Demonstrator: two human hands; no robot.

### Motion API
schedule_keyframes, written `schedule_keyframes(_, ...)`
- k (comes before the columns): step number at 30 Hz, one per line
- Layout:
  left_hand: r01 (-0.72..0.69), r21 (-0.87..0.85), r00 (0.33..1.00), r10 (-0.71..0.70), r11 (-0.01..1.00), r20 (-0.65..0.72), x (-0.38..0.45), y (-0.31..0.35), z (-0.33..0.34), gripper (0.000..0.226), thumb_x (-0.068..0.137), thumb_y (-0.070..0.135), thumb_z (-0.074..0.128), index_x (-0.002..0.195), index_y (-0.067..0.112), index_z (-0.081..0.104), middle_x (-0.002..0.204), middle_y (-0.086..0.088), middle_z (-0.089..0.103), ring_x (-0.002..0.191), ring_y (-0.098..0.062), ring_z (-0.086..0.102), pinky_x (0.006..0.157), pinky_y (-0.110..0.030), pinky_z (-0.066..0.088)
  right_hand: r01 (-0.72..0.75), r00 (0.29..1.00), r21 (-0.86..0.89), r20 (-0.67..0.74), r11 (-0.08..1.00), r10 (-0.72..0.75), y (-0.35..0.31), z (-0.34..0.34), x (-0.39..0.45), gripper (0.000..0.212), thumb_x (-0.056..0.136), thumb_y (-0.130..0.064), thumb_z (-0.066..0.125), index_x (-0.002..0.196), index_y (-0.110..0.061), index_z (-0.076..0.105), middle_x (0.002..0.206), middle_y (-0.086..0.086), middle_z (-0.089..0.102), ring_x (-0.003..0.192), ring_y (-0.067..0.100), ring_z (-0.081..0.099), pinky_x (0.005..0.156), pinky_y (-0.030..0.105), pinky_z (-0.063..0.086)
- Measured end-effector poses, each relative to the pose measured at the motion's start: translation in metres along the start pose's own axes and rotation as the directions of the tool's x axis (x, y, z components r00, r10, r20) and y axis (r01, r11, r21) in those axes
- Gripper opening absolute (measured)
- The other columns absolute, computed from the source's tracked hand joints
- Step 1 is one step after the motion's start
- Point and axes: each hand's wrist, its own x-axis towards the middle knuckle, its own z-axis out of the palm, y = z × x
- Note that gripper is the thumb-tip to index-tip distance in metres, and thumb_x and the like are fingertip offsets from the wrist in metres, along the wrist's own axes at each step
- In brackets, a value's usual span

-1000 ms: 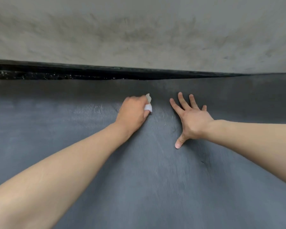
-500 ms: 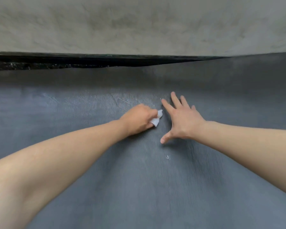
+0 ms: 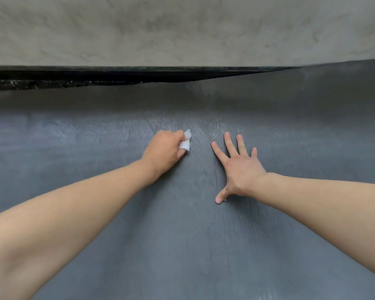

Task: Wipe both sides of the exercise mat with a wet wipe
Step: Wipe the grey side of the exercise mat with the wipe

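Note:
A dark grey ribbed exercise mat (image 3: 182,245) fills most of the view and lies flat under both arms. My left hand (image 3: 165,151) is closed around a bunched white wet wipe (image 3: 186,142), pressing it on the mat near the middle. A wet sheen shows on the mat just beyond the wipe. My right hand (image 3: 239,169) lies flat on the mat to the right of the wipe, fingers spread, holding nothing.
The mat's far edge (image 3: 139,82) runs across the upper part of the view, with a black strip behind it. Beyond that is a bare grey concrete floor (image 3: 182,29).
My left hand pulled the wipe back toward me, then pushed it away again. My right hand shifted left, then back right, and stays flat on the mat.

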Motion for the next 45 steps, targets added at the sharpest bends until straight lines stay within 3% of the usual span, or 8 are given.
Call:
schedule_keyframes(7,-0.489,-0.13,0.824,0.505,0.863,0.256,-0.058,0.064,0.018,0.016,0.09,0.03,0.063,0.087,0.015,0.058,0.07,-0.01,0.062,0.066,-0.033,0.057,0.061,-0.035,0.041,-0.001,1.0,-0.004,0.026,1.0,0.001,-0.004,-0.007,-0.007,0.166,0.052,-0.086,0.082,0.161,-0.028,-0.03,0.166,0.011,-0.04,0.155,0.046,-0.027,0.124,0.071,0.011)
schedule_keyframes(14,-0.097,-0.115,0.995,0.1,0.989,0.024,-0.064,0.041,0.007,0.015,0.091,0.026,0.065,0.087,0.013,0.059,0.069,-0.012,0.063,0.066,-0.038,0.06,0.06,-0.036,0.04,0.147,0.98,-0.073,0.146,0.986,-0.135,0.0,0.056,-0.095,0.168,0.049,-0.085,0.083,0.158,-0.034,-0.034,0.161,0.011,-0.047,0.154,0.048,-0.026,0.125,0.068,0.017)
schedule_keyframes(20,-0.741,-0.171,0.589,0.751,0.65,0.3,-0.121,0.1,0.031,0.019,0.09,0.023,0.066,0.096,0.016,0.049,0.074,-0.005,0.062,0.068,-0.029,0.054,0.065,-0.037,0.041,0.128,0.989,-0.18,0.097,0.975,-0.112,0.002,0.083,-0.106,0.175,0.046,-0.078,0.089,0.155,-0.03,-0.039,0.158,0.016,-0.051,0.151,0.053,-0.03,0.121,0.074,0.02)
schedule_keyframes(26,-0.274,-0.056,0.953,0.279,0.96,0.119,-0.098,0.069,0.023,0.021,0.093,0.033,0.052,0.093,0.013,0.059,0.069,-0.015,0.063,0.066,-0.039,0.061,0.063,-0.041,0.045,0.135,0.989,-0.182,0.091,0.974,-0.12,0.005,0.091,-0.105,0.176,0.044,-0.082,0.087,0.154,-0.032,-0.04,0.158,0.015,-0.051,0.151,0.053,-0.03,0.12,0.074,0.021)
schedule_keyframes(32,-0.694,-0.22,0.567,0.709,0.685,0.419,-0.17,0.137,0.052,0.017,0.089,0.028,0.062,0.097,0.015,0.056,0.077,0.0,0.065,0.072,-0.027,0.057,0.07,-0.037,0.037,0.137,0.99,-0.184,0.058,0.973,-0.129,0.007,0.093,-0.108,0.176,0.041,-0.084,0.086,0.154,-0.034,-0.04,0.16,0.012,-0.049,0.153,0.05,-0.029,0.122,0.072,0.022)
schedule_keyframes(38,-0.559,-0.1,0.782,0.564,0.823,0.265,-0.148,0.103,0.051,0.021,0.091,0.032,0.062,0.1,0.012,0.06,0.078,-0.001,0.065,0.071,-0.027,0.057,0.068,-0.036,0.039,0.138,0.99,-0.175,0.037,0.975,-0.133,0.006,0.092,-0.108,0.175,0.044,-0.082,0.087,0.153,-0.035,-0.041,0.158,0.011,-0.052,0.152,0.049,-0.032,0.123,0.071,0.018)
schedule_keyframes(43,-0.804,-0.215,0.409,0.778,0.554,0.477,-0.202,0.158,0.064,0.024,0.094,0.027,0.056,0.114,0.014,0.056,0.083,0.004,0.065,0.076,-0.022,0.056,0.076,-0.033,0.036,0.136,0.991,-0.168,0.041,0.976,-0.131,0.006,0.091,-0.111,0.173,0.046,-0.082,0.087,0.154,-0.035,-0.04,0.158,0.011,-0.052,0.152,0.048,-0.032,0.123,0.07,0.017)
schedule_keyframes(45,-0.746,-0.231,0.447,0.727,0.624,0.521,-0.197,0.155,0.06,0.026,0.095,0.029,0.054,0.118,0.017,0.052,0.089,0.003,0.066,0.081,-0.023,0.055,0.079,-0.034,0.038,0.149,0.989,-0.165,0.044,0.975,-0.143,0.005,0.089,-0.113,0.167,0.053,-0.08,0.086,0.157,-0.034,-0.036,0.161,0.011,-0.048,0.153,0.049,-0.029,0.122,0.069,0.019)
